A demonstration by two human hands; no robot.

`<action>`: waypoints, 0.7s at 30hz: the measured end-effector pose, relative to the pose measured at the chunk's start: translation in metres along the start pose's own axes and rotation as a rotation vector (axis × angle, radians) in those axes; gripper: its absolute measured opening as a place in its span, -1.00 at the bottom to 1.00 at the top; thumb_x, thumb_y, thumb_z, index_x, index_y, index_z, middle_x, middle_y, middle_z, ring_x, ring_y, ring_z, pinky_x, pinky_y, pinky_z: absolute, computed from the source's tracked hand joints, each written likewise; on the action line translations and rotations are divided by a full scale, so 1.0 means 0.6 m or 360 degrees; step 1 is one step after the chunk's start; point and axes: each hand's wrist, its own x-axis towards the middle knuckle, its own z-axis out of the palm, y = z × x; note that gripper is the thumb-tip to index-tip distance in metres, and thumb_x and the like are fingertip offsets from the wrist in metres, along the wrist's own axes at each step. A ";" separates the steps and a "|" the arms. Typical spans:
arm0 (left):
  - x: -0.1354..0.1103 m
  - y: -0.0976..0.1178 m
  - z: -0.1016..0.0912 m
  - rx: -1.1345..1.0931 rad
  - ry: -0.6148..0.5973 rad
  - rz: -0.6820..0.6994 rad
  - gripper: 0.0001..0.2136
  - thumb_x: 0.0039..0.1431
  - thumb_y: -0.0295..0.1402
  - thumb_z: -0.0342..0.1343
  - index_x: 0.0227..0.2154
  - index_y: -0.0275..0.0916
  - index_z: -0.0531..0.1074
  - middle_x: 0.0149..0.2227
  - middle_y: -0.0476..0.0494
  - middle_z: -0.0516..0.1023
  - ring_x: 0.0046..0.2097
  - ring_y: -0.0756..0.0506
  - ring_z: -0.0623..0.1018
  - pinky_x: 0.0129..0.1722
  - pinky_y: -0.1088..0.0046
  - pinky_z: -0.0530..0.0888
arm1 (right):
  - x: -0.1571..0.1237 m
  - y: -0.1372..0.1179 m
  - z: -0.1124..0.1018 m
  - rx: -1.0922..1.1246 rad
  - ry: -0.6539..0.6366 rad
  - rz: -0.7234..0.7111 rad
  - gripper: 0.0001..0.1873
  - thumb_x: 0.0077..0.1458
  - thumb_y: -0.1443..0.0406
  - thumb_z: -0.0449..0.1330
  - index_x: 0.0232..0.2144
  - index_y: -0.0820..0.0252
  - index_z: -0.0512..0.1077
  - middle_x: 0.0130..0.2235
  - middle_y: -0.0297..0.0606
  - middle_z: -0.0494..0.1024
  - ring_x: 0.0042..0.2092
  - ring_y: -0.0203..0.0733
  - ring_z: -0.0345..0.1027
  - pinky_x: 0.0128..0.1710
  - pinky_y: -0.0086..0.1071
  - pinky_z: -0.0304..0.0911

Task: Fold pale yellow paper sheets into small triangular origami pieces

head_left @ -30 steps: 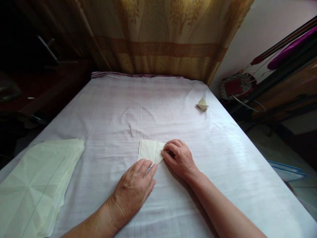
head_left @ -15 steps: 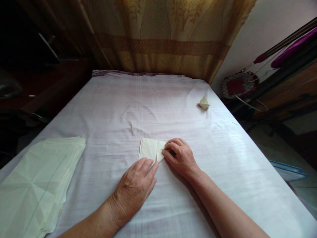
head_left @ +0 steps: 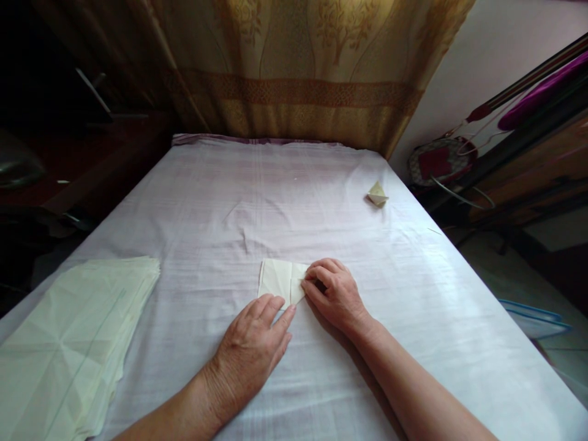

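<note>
You are resting your left hand (head_left: 255,340), fingers loosely extended, on the near edge of the folded paper (head_left: 275,278), which is lying on the bedsheet (head_left: 206,202) straight ahead of you. Your right hand (head_left: 337,294) is pinching the paper's right end between thumb and curled fingers. A paper stack (head_left: 59,343) is lying to your left, and a small folded piece (head_left: 378,196) is sitting near the far right edge. Beyond that edge, a patterned bag (head_left: 441,160) is resting, its contents staying hidden from you.
</note>
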 end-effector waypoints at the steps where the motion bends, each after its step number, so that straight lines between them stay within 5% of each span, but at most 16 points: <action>1: 0.000 0.000 0.000 0.0002 -0.0002 -0.0001 -0.70 0.29 -0.38 0.04 0.05 -0.20 0.43 0.02 -0.19 0.52 0.06 -0.19 0.48 0.08 0.22 0.46 | 0.000 0.000 0.000 -0.0003 0.0002 0.0002 -0.92 0.10 0.37 0.21 -0.45 0.14 0.43 -0.31 -0.25 0.52 -0.21 -0.13 0.35 -0.12 -0.24 0.24; 21: -0.001 -0.001 0.003 0.0039 0.0002 0.0023 -0.69 0.29 -0.39 0.04 0.06 -0.26 0.42 0.01 -0.21 0.54 0.05 -0.20 0.50 0.06 0.22 0.45 | 0.000 -0.002 0.004 -0.0050 0.0001 0.0036 -0.91 0.09 0.38 0.20 -0.45 0.14 0.42 -0.31 -0.25 0.52 -0.21 -0.12 0.35 -0.12 -0.23 0.22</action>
